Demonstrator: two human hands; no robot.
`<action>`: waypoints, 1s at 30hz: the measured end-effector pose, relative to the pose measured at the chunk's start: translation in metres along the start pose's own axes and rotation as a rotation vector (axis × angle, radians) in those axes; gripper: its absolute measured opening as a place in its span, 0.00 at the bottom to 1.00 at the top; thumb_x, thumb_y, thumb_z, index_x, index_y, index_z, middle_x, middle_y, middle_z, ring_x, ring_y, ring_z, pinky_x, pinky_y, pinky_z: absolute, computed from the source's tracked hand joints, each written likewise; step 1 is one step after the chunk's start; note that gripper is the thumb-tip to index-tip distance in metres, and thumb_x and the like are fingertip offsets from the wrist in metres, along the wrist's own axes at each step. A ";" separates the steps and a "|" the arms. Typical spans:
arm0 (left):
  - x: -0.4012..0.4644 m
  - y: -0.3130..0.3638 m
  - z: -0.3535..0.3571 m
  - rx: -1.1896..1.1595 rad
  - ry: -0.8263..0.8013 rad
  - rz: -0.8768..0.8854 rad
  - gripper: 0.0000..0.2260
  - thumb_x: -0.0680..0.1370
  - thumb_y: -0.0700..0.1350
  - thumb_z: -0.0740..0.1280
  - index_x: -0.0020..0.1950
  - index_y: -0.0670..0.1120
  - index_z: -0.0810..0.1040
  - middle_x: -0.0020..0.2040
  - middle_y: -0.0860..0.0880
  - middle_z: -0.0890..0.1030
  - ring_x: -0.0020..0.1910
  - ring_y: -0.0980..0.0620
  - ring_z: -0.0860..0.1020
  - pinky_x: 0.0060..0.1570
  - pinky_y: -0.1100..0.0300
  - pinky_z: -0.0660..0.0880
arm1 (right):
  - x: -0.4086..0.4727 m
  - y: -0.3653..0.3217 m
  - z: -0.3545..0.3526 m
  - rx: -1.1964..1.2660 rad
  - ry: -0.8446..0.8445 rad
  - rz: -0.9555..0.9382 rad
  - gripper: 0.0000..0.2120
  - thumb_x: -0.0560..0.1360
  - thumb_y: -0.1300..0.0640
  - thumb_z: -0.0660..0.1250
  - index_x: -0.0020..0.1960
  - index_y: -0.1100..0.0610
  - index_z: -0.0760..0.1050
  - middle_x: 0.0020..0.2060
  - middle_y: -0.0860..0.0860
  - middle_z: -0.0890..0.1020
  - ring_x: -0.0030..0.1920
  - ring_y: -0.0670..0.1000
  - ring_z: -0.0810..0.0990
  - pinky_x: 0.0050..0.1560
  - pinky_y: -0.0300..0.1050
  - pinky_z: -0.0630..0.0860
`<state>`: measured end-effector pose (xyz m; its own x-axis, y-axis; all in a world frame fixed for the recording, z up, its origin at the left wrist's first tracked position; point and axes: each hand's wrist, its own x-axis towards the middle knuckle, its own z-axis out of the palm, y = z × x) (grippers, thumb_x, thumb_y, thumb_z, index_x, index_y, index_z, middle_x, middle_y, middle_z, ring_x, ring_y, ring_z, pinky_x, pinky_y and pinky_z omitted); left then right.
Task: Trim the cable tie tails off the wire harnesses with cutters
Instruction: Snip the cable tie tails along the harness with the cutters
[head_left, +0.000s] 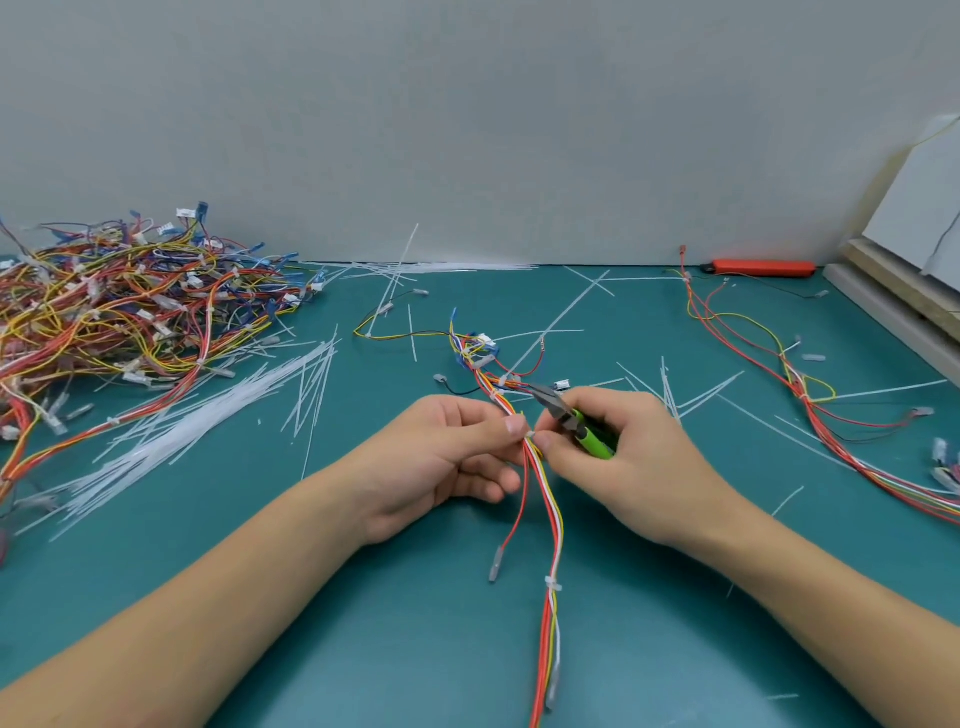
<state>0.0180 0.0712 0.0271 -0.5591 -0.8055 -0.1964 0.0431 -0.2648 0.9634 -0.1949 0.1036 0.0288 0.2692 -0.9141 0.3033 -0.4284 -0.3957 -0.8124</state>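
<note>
We are at an assembly workbench: a green mat (322, 519) covers the bench, a heap of wire harnesses (119, 306) fills its far left corner, and cut tie tails (218, 415) lie beside the heap.

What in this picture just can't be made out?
- Head view: the cutters' handles, hidden inside the right hand.
- The cable tie between both thumbs: too small to tell whether its tail is cut.
- The wire harness held by the left hand: its lower end is cut off by the bottom edge.
</note>
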 end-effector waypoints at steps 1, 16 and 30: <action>0.000 0.000 0.000 0.001 -0.001 0.000 0.10 0.79 0.47 0.71 0.50 0.39 0.81 0.43 0.43 0.83 0.34 0.52 0.81 0.35 0.63 0.78 | 0.000 0.000 0.001 -0.010 -0.001 -0.006 0.06 0.79 0.61 0.72 0.43 0.55 0.81 0.32 0.49 0.76 0.34 0.48 0.71 0.38 0.42 0.69; 0.001 -0.001 0.001 0.028 -0.001 0.006 0.14 0.78 0.48 0.72 0.54 0.37 0.81 0.43 0.43 0.83 0.35 0.51 0.81 0.35 0.63 0.78 | -0.002 -0.006 0.000 0.030 -0.010 0.009 0.08 0.78 0.53 0.69 0.42 0.55 0.79 0.33 0.56 0.74 0.34 0.46 0.68 0.37 0.39 0.66; 0.001 0.003 0.005 0.033 0.172 -0.042 0.23 0.75 0.56 0.74 0.58 0.38 0.83 0.46 0.41 0.85 0.34 0.50 0.81 0.28 0.60 0.79 | -0.002 -0.007 0.002 0.035 0.020 0.015 0.08 0.79 0.59 0.69 0.41 0.54 0.76 0.33 0.53 0.72 0.34 0.45 0.67 0.36 0.38 0.65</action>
<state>0.0138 0.0722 0.0304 -0.4102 -0.8735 -0.2623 -0.0060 -0.2851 0.9585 -0.1908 0.1085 0.0323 0.2458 -0.9217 0.3002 -0.4015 -0.3787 -0.8339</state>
